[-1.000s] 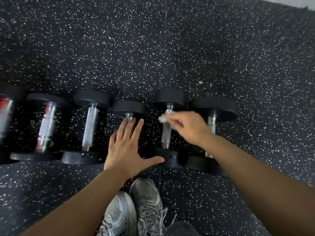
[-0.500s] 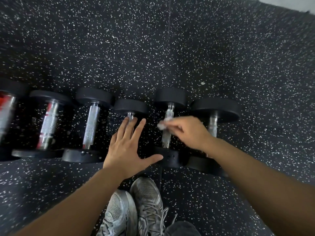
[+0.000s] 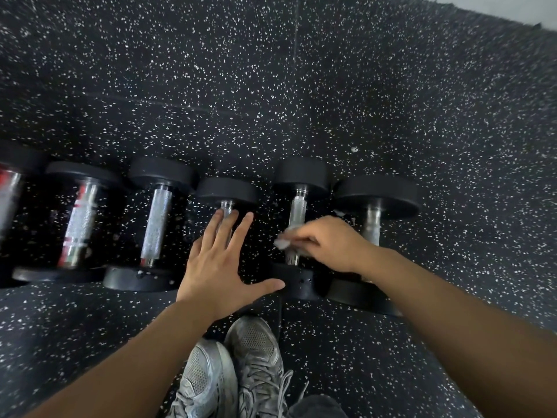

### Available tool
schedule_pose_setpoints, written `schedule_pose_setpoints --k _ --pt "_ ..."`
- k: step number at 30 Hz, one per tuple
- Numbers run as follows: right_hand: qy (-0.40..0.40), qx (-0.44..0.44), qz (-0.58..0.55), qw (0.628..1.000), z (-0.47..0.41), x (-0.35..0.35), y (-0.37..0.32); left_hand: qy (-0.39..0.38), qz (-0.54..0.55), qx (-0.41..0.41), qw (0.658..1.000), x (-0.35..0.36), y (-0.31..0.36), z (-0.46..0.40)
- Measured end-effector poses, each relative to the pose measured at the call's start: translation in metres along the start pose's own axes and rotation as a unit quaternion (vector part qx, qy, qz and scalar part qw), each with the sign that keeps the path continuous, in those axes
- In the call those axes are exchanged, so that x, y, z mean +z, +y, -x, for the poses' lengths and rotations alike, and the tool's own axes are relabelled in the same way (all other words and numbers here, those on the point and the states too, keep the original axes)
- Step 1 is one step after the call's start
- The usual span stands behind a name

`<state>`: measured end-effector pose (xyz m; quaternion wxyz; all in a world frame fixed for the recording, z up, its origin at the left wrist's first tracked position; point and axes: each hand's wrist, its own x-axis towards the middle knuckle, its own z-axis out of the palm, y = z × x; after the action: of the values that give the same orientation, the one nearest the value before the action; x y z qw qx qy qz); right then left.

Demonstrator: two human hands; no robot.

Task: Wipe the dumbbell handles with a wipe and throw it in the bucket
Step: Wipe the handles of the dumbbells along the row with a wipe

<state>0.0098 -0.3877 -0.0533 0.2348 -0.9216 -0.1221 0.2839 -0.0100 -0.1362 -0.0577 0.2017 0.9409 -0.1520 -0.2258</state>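
Note:
Several black dumbbells with silver knurled handles lie in a row on the floor. My right hand (image 3: 330, 245) pinches a small white wipe (image 3: 283, 243) against the lower part of one handle (image 3: 297, 211), second dumbbell from the right. My left hand (image 3: 218, 263) lies flat with fingers spread over the neighbouring dumbbell to the left, covering most of its handle (image 3: 226, 206). The rightmost dumbbell's handle (image 3: 372, 224) sits just behind my right wrist. No bucket is in view.
Black rubber floor (image 3: 301, 86) with white speckles stretches beyond the row. Two more dumbbells (image 3: 156, 224) and a red-marked one (image 3: 80, 224) lie to the left. My grey shoes (image 3: 235, 366) stand just below the row.
My right hand has slid the wipe down the handle toward me, from near the top to near the bottom. My left hand has stayed in place.

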Motion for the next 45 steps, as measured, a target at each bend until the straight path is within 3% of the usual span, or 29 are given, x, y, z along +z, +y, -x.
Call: schedule_pose_setpoints --k 3,6,8,12,14,15,19,20,26,32,35,38,41,45 --pt "0.149 0.044 -0.026 0.988 -0.013 -0.001 0.008 -0.005 -0.01 -0.001 1.0 0.0 0.0 0.0" --pt "0.192 0.059 -0.025 0.979 -0.015 0.006 0.011 -0.004 -0.009 -0.002 1.0 0.0 0.001 0.0" --pt "0.16 0.033 0.0 0.987 -0.007 0.01 0.007 -0.005 -0.01 -0.003 1.0 0.0 0.001 -0.001" --pt "-0.009 -0.011 0.048 0.999 0.009 0.011 -0.004 -0.003 -0.01 -0.004 1.0 0.0 0.001 -0.001" --pt "-0.047 -0.021 0.064 0.997 0.01 0.006 -0.009 0.0 -0.01 -0.002 1.0 0.0 0.001 0.0" --pt "-0.03 -0.019 0.058 0.998 0.009 0.001 -0.011 0.002 -0.01 -0.001 1.0 0.0 0.0 -0.001" --pt "0.192 0.027 0.015 0.981 -0.007 -0.021 -0.008 0.007 -0.007 0.002 1.0 0.001 0.0 -0.001" --pt "0.214 0.047 0.021 0.975 -0.012 -0.023 -0.005 0.005 -0.007 0.002 1.0 0.0 0.0 0.0" --pt "0.147 0.048 -0.004 0.988 -0.009 0.005 0.0 0.001 -0.013 -0.001 1.0 0.0 0.001 -0.001" --pt "-0.034 0.017 -0.005 0.999 0.008 0.015 -0.006 0.005 -0.002 -0.001 1.0 0.0 0.001 0.0" --pt "-0.061 0.023 -0.008 0.998 0.009 0.013 -0.01 0.006 0.006 -0.001 1.0 0.0 0.001 0.0" --pt "-0.013 0.037 -0.093 0.995 0.021 0.002 -0.009 0.009 0.013 -0.005 1.0 0.0 0.002 0.0" --pt "0.094 0.076 -0.183 0.976 0.049 -0.014 0.004 0.017 0.032 0.008 0.999 0.0 0.012 0.001" --pt "0.165 0.144 -0.186 0.958 0.089 -0.035 0.033 0.015 0.062 0.092 0.994 0.007 0.049 0.001"
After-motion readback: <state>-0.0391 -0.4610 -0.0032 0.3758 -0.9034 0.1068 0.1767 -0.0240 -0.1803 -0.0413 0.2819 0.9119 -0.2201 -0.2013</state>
